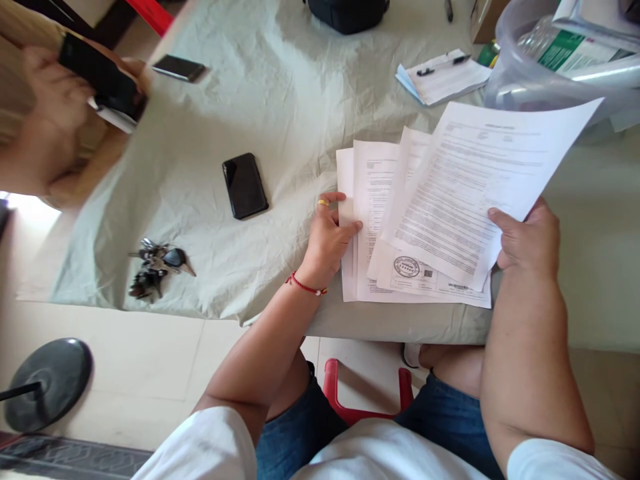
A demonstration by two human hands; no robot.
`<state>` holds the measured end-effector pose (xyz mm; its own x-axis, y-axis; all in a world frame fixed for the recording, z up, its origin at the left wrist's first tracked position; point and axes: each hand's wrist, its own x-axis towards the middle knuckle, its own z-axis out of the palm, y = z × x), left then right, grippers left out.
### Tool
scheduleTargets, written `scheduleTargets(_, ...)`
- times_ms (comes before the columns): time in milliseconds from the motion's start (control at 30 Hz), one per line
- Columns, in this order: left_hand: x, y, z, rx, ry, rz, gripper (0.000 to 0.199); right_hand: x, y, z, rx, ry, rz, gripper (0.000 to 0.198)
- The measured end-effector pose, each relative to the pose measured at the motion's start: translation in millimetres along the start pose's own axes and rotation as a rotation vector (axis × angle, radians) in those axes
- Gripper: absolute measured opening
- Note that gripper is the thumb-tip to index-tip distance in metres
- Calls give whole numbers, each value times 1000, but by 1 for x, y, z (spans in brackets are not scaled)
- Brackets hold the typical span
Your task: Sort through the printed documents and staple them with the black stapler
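Several printed paper sheets [445, 193] are fanned out at the table's near edge. My right hand [531, 239] pinches the top sheets at their right side, thumb on the face, and holds them tilted above the others. My left hand [327, 233] grips the left edge of the lower sheets [377, 177], thumb on top; its index finger, with a gold ring, reaches past the edge. A round stamp [407, 267] and a small square code show on a sheet beneath. A black phone [245, 186] lies left of my left hand.
Keys [159, 267] lie at the table's left. Another person's hands [60, 93] hold a dark phone [103, 77]; a second phone [179, 68] lies nearby. A notepad with a pen [445, 77], a plastic tub [505, 73] and a black bag [347, 15] stand farther back.
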<state>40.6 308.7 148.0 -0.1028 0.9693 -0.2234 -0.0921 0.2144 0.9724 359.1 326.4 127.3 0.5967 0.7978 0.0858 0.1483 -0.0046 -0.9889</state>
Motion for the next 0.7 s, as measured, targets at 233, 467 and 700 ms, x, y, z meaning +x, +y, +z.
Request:
scheduleTargets(233,1,4,0,-136,-24,-80,75,-2,-2,0,114,-81,163,51)
scheduleTargets(467,-4,9,3,-164,-125,-155,40,-18,-16,-1,-26,-312,267,43)
scheduleTargets(700,-6,9,4,-119,-127,-213,35,-19,-19,-1,-184,-417,333,44)
